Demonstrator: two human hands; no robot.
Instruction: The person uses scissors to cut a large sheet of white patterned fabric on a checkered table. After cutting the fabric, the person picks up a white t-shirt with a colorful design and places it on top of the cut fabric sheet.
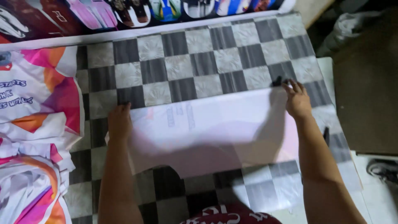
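Note:
A large white sheet (215,128), faintly printed in pink and blue on its underside, lies spread on a table with a grey, black and white checkered cover (186,62). My left hand (119,121) presses on the sheet's far left corner. My right hand (297,99) pinches the far right corner, fingers closed on the edge. Both forearms reach over the sheet's near side.
A pile of white garments printed in pink and orange (35,137) covers the table's left end. A long printed banner (124,16) runs along the far edge. To the right are a brown floor area (365,91), a crumpled white cloth (348,25) and a shoe (383,170).

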